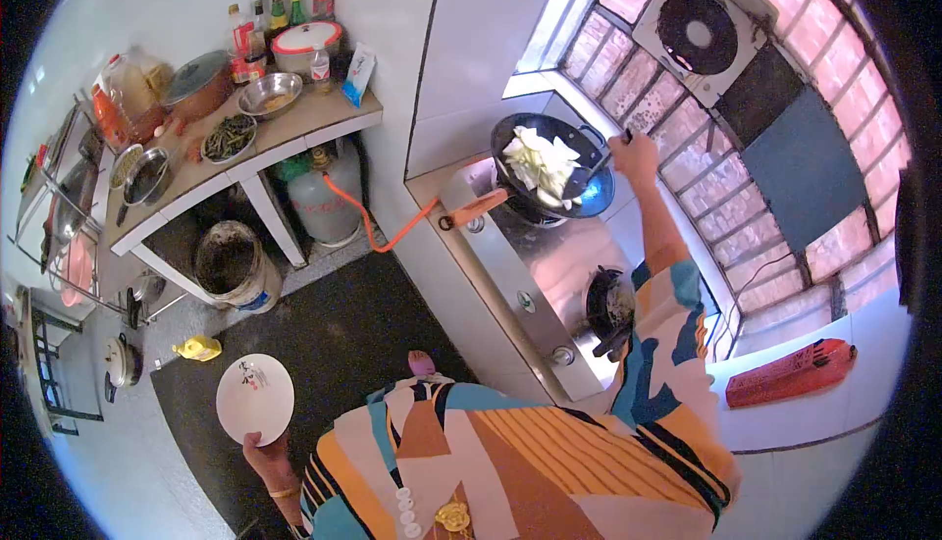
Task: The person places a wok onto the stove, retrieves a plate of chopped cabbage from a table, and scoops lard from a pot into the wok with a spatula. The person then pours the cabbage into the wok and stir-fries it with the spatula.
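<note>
My left hand (267, 452) grips the lower edge of a white plate (257, 393) with dark writing on it; the plate carries no food. My right hand (636, 157) is closed at the far side of a black wok (593, 199), around what looks like the dark handle of a spatula (628, 135). Pale sliced vegetables (542, 164) lie heaped in the wok. The wok sits on the stove's back burner, its wooden handle (476, 208) pointing left, apart from both hands.
A second burner (610, 303) lies nearer. An orange hose (378, 246) runs from a gas cylinder (329, 202) to the stove. The left counter (312, 128) bears bowls, pots and bottles; a bucket (235, 265) stands below. A yellow packet (199, 348) lies on the floor.
</note>
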A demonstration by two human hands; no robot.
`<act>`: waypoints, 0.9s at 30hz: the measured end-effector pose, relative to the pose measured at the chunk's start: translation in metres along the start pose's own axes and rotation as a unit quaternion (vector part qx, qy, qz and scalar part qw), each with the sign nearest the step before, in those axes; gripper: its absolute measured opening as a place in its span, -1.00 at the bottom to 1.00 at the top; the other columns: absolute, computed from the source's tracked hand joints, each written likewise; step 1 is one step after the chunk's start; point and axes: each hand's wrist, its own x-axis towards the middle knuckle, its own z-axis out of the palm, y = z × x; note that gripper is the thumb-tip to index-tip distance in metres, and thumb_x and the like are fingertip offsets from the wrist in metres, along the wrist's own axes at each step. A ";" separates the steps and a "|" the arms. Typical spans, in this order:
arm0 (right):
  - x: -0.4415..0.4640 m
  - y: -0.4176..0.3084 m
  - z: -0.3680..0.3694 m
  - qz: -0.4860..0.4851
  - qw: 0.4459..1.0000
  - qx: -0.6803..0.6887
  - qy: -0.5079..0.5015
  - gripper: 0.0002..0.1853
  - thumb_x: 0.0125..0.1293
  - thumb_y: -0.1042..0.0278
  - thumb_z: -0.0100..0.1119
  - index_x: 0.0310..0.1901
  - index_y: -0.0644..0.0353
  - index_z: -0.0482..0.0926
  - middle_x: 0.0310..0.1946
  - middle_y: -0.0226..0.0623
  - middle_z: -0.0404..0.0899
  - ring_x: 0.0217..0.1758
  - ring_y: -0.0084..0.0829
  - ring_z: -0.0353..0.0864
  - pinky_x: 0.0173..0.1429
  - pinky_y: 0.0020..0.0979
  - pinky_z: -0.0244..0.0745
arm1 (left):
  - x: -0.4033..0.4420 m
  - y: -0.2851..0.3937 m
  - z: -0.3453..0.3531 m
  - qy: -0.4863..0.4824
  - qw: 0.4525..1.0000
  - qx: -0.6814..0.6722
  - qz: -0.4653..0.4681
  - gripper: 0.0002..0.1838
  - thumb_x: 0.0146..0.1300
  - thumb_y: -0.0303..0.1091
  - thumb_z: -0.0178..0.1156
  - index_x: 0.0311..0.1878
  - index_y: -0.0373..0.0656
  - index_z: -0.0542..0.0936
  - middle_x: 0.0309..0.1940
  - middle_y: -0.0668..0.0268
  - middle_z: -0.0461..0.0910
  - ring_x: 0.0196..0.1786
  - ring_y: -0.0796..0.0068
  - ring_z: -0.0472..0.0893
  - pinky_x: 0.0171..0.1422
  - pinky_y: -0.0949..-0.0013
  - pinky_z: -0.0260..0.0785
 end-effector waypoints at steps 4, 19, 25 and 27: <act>0.033 0.032 -0.007 0.009 0.997 -0.076 0.010 -0.59 -0.03 0.09 0.01 -0.72 0.34 0.50 -0.86 -0.19 0.42 -0.74 -0.31 0.50 -0.44 -0.36 0.46 | -0.002 -0.003 0.019 0.005 1.000 -0.012 -0.006 -0.38 -0.19 -0.36 0.02 0.08 -0.24 0.25 -0.01 0.07 0.35 0.00 0.12 0.42 -0.04 0.09 0.40; 0.007 0.081 0.079 0.265 0.862 0.424 0.079 -0.75 -0.07 0.34 0.12 -0.55 0.44 0.47 -0.70 -0.15 0.49 -0.75 -0.41 0.49 -0.66 -0.51 0.46 | -0.006 -0.002 0.036 0.010 1.000 -0.015 0.009 -0.38 -0.17 -0.40 0.00 0.10 -0.20 0.24 -0.07 0.14 0.40 -0.05 0.22 0.47 -0.10 0.21 0.44; 0.034 0.068 0.035 0.219 0.887 0.404 0.047 -0.76 -0.05 0.34 0.13 -0.53 0.42 0.47 -0.70 -0.13 0.49 -0.75 -0.41 0.50 -0.68 -0.52 0.46 | 0.004 -0.011 0.009 0.002 0.999 -0.035 0.015 -0.35 -0.19 -0.42 -0.01 0.13 -0.20 0.20 -0.02 0.13 0.37 -0.01 0.17 0.44 -0.05 0.13 0.41; 0.045 0.064 0.051 0.214 0.880 0.422 0.041 -0.78 -0.04 0.36 0.13 -0.51 0.41 0.47 -0.69 -0.14 0.49 -0.74 -0.41 0.50 -0.68 -0.51 0.47 | 0.008 -0.016 -0.005 -0.005 1.000 0.001 0.030 -0.34 -0.19 -0.42 -0.01 0.13 -0.19 0.20 0.00 0.12 0.35 0.02 0.14 0.42 -0.02 0.08 0.39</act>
